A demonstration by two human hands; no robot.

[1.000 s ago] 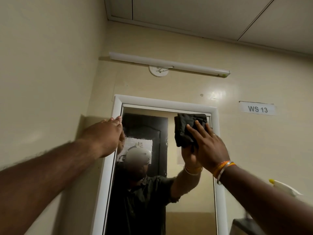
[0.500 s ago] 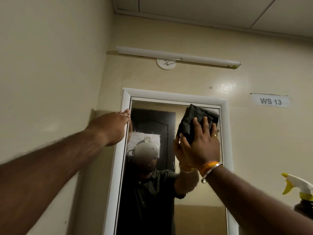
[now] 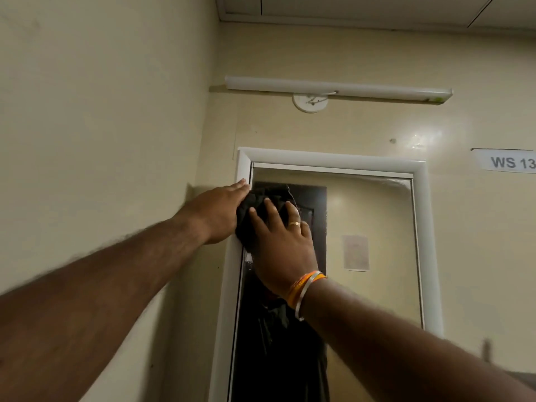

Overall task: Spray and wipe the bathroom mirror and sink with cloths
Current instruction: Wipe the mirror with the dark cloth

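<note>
Your right hand (image 3: 282, 242) presses the dark cloth (image 3: 255, 210) on the mirror (image 3: 374, 227) with fingers spread, for wide contact; your left hand (image 3: 216, 210) lies flat, steadying the frame (image 3: 330, 158).

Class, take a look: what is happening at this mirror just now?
A person is wiping a wall mirror. The right hand presses a dark cloth flat against the glass near the upper left corner. The left hand rests on the white frame beside the cloth.
</note>
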